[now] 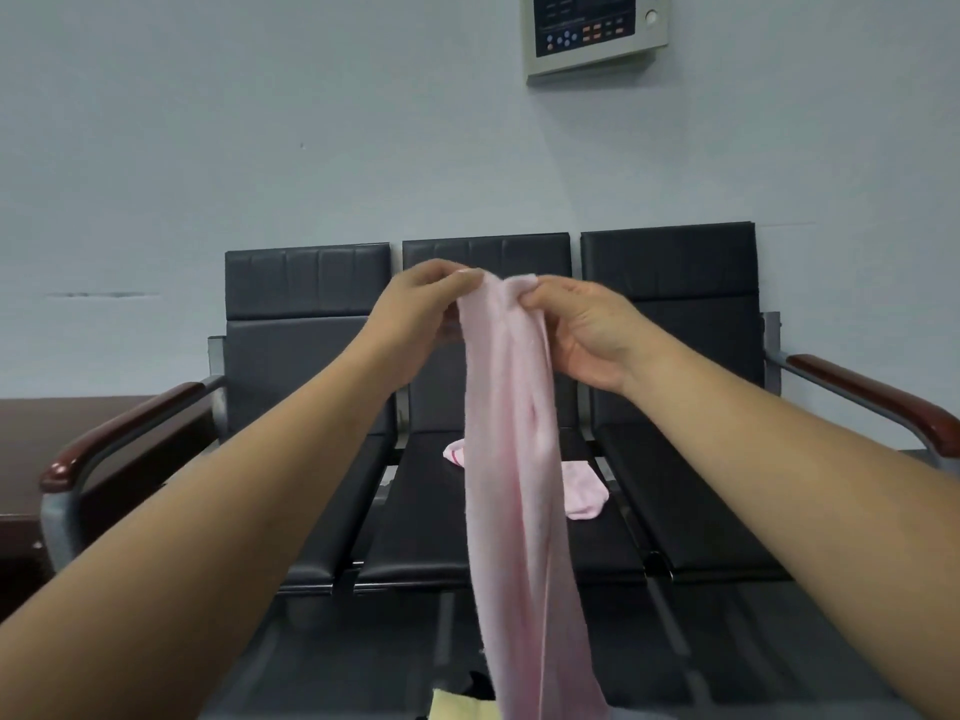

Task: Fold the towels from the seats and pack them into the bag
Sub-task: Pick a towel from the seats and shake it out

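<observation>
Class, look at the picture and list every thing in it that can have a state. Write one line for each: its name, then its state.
Left hand: pinches the top edge of the held pink towel.
Right hand: pinches the same top edge.
Held pink towel: unfolded, hanging down from both hands.
Second pink towel: lying loose and unfolded on the middle seat.
Middle seat: bears the second pink towel.

Quick count — three black seats [691, 501], two wooden armrests [119, 433], two hands (left hand [415, 309], right hand [587, 335]), one hanging pink towel [509, 459] plus seemingly one lying towel [584, 493] behind it, one wall panel [592, 28].
</observation>
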